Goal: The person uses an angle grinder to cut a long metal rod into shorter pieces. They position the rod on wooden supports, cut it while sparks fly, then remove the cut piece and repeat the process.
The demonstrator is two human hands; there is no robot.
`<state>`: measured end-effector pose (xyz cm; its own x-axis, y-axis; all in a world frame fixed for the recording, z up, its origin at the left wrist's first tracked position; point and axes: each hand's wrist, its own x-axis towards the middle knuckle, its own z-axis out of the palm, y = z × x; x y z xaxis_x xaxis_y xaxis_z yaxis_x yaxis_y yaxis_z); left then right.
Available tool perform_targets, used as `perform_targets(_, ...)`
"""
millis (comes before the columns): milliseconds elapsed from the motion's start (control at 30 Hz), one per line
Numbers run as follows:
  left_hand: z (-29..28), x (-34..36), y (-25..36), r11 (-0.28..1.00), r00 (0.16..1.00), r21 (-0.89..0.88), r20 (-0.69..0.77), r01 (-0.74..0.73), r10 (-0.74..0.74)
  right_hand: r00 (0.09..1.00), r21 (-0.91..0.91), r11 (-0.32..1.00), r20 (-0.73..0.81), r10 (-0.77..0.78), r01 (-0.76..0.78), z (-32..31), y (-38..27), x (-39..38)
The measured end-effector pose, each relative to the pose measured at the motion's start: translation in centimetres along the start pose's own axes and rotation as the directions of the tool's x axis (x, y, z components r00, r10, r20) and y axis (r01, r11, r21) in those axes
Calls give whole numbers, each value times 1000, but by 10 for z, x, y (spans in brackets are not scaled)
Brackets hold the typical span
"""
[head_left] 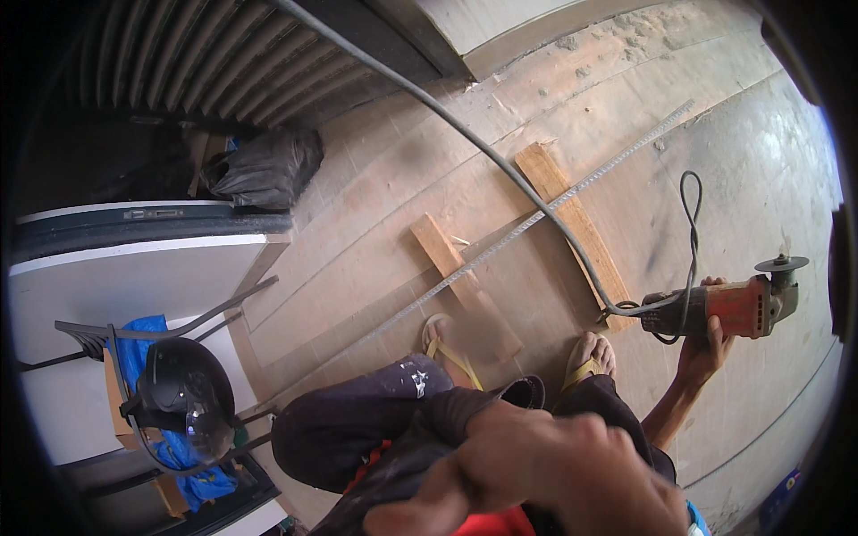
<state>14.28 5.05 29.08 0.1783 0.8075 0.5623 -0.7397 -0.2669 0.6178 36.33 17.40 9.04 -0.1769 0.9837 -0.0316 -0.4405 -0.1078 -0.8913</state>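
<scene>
At the right, my right hand (712,347) grips the body of a red and black angle grinder (737,308), its disc at the far right end of the tool. A grey power cable (447,116) runs from the top of the view to the grinder's rear, with a loop standing up beside it. My left hand (545,464) is close up and smeared at the bottom centre; what its fingers do is unclear. A long ribbed steel bar (500,243) lies diagonally across two pieces of wood, a longer one (581,237) and a shorter one (469,290).
My sandalled feet (590,357) are just below the wood on the dusty tiled floor (366,214). At the left a black helmet with a clear visor (183,393) rests on a chair among blue plastic (201,487). A black bag (264,170) lies near the pleated shutter (232,62).
</scene>
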Motion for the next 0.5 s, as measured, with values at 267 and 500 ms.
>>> perform_targets(267,-32,12,-12,901,948,377,-303,216,-100,997,-17,997,21,69,-69,17,8,-3)
perform_targets(500,-64,-24,-75,95,742,760,-587,643,-325,959,-23,973,169,229,-229,68,21,-10)
